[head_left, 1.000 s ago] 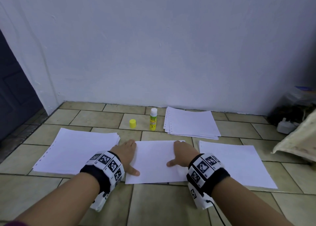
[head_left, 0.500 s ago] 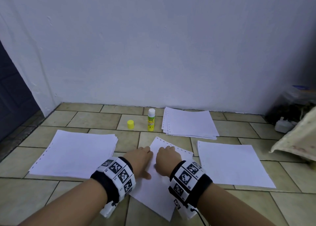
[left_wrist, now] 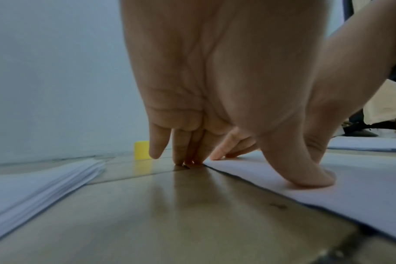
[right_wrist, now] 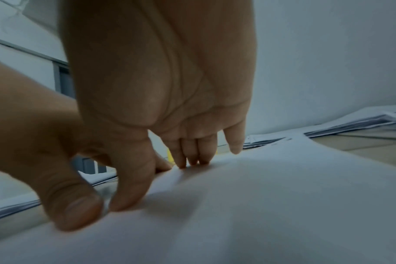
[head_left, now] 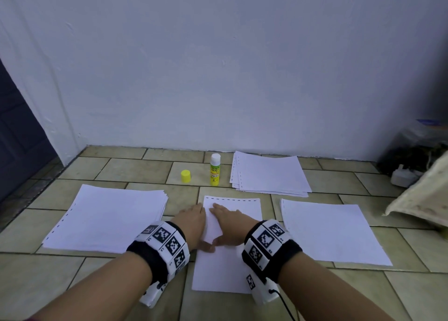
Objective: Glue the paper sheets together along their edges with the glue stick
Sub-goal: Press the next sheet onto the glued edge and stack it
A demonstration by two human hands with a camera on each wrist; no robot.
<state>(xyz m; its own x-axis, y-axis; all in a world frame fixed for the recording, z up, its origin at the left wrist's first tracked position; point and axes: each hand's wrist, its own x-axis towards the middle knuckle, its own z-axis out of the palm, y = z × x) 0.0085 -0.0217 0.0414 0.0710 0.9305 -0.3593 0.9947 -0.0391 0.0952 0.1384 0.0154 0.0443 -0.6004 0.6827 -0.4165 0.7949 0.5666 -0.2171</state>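
Both hands lie flat, fingers straight: the right hand (head_left: 230, 223) presses the single white punched-edge paper sheet (head_left: 225, 272), the left hand (head_left: 192, 223) straddles its left edge — thumbs nearly touching. Beyond their fingertips stands the uncapped yellow-labelled glue stick (head_left: 215, 169).

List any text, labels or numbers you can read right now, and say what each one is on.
Glue stick label: green and yellow print, too small and blurred to read.
Left wristband and right wristband: black-and-white square code markers with tiny characters beside them, not legible.
Middle paper sheet and the paper stacks: blank, no print.
Yellow cap: no text.
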